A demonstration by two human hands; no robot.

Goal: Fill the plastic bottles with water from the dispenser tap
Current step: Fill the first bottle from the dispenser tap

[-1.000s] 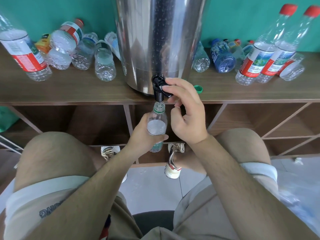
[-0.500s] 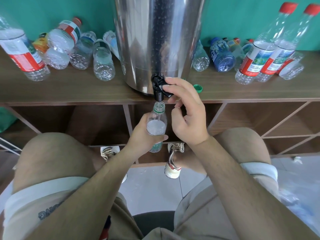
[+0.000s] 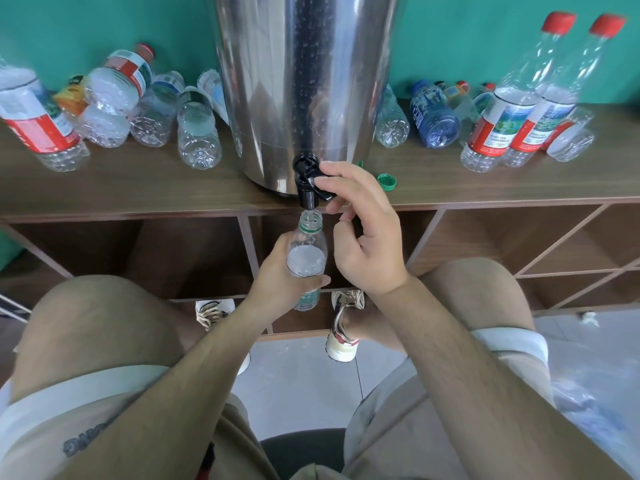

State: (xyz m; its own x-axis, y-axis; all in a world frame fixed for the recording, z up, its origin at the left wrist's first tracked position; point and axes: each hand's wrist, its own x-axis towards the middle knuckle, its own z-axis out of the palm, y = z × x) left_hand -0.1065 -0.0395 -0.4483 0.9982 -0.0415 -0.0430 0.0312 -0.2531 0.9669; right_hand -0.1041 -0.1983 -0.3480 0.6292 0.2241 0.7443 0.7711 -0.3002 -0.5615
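Head view: bottle (image 3: 306,252) under tap (image 3: 307,190) holds water.

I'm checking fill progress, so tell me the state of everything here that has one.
bottle under the tap: uncapped, upright, partly filled.
tap lever: pinched; flow unclear.
left hand: grips the bottle.
right hand: pinches the tap lever.
green cap: off, lying on the shelf top.
two red-capped bottles: capped, standing.
clear bottles at left: lying on their sides.

Single head view, looking forward and down, close over lap, facing shelf (image 3: 138,188) and green wall (image 3: 69,29)
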